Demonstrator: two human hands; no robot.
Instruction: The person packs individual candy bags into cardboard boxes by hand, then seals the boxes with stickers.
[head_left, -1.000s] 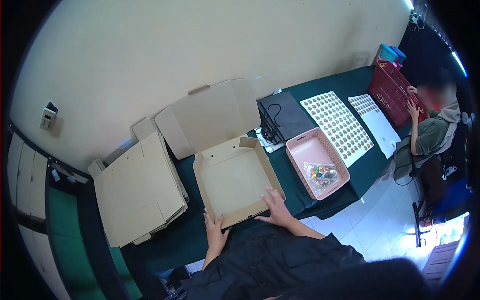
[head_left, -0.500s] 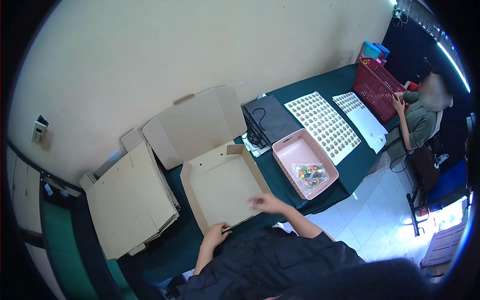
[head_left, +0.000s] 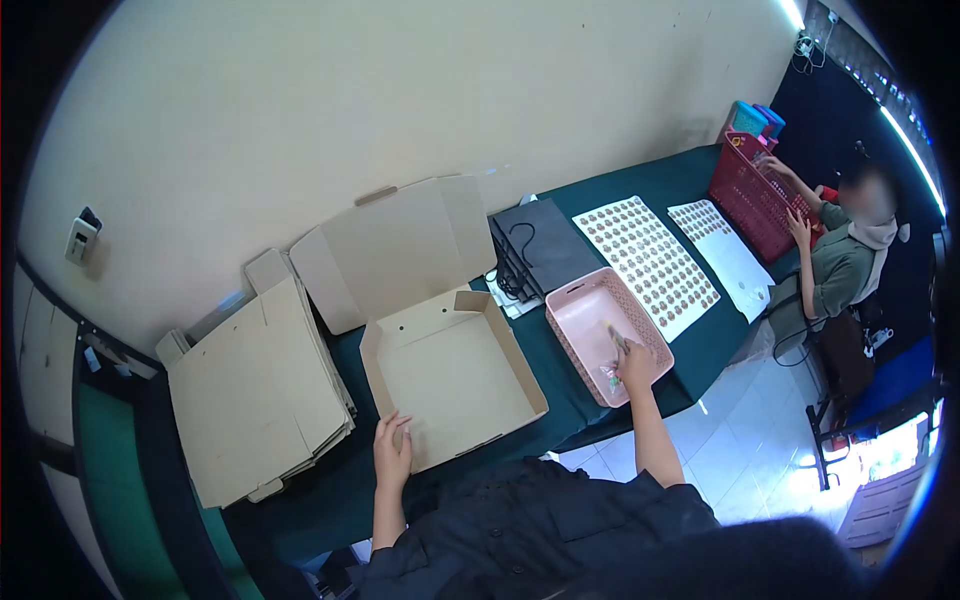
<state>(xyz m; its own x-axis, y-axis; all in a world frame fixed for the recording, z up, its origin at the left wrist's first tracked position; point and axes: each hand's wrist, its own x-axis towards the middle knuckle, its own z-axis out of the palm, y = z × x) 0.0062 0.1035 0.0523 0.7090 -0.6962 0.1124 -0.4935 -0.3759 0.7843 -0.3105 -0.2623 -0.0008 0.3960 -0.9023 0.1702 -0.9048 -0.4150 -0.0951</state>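
Now the right hand reaches into the pink basket, its fingers closed on a clear packet of coloured bits lying there. Meanwhile the left hand rests spread on the near-left edge of the open cardboard box, beside a stack of flat cardboard.

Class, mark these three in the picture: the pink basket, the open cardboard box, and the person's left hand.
pink basket [head_left: 572, 322], head view, bare floor near its far corner.
open cardboard box [head_left: 455, 375], head view, middle of its bare floor.
left hand [head_left: 392, 452], head view, back of the hand at the box's near edge.
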